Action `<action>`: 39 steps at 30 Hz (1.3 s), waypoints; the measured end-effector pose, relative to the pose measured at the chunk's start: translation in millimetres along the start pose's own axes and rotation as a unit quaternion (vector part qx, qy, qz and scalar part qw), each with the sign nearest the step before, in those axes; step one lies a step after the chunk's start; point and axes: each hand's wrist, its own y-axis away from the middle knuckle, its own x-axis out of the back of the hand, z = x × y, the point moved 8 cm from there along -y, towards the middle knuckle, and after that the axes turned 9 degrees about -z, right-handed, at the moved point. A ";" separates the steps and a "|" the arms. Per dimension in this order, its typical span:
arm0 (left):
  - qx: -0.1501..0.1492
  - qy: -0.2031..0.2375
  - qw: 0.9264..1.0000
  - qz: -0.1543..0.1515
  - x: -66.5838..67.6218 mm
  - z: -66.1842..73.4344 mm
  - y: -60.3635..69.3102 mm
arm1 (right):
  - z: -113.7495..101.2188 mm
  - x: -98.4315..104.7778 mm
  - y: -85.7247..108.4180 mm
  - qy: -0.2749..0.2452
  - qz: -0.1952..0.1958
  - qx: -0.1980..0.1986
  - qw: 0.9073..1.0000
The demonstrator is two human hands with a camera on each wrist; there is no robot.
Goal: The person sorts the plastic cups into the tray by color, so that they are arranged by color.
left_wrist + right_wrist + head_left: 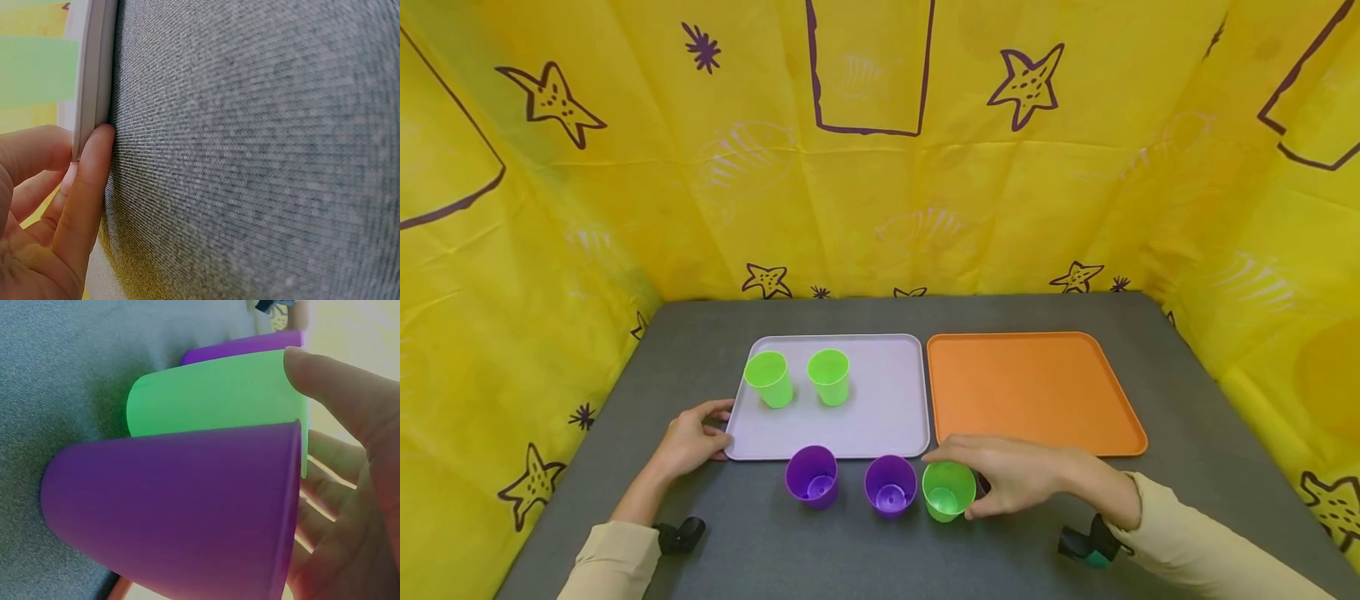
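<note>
My left hand (688, 437) pinches the left rim of the pale lavender tray (880, 396); in the left wrist view its thumb and fingers meet at the tray edge (94, 81). Around the rim of an upright green cup (949, 492) my right hand (1018, 473) has its thumb on the near side and fingers on the far side. The right wrist view has the thumb on that green cup (212, 394), with a purple cup (175, 506) nearer the camera, mostly hidden under the hand in the head view. Two purple cups (812, 479) (891, 487) stand to its left.
Two green cups (771, 383) (830, 379) stand on the lavender tray's left half. An orange tray (1030, 392) lies to its right on the dark grey table (775, 558). Yellow patterned cloth (865, 200) hangs behind and at both sides.
</note>
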 end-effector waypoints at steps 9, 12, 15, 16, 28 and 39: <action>0.000 0.002 1.000 -0.004 -0.2 -0.2 -0.1 | 0.5 17.7 3.1 -0.028 0.025 0.014 0.999; -0.002 0.002 1.000 -0.002 0.4 -0.4 -0.6 | 1.7 23.7 3.7 -0.039 0.029 0.015 0.999; -0.005 0.004 1.000 0.000 0.9 -0.3 -0.9 | 3.4 29.7 3.5 -0.042 0.033 0.017 0.998; -0.006 0.005 1.000 0.000 1.1 -0.4 -0.9 | 4.2 31.8 3.3 -0.040 0.035 0.017 0.998; -0.007 0.004 1.000 -0.001 0.0 -2.0 -1.6 | 14.4 61.0 -9.9 -0.042 0.068 0.029 0.996; -0.005 0.001 1.000 0.001 0.1 -0.5 -0.5 | 38.1 74.1 -34.4 -0.090 0.049 -0.034 0.994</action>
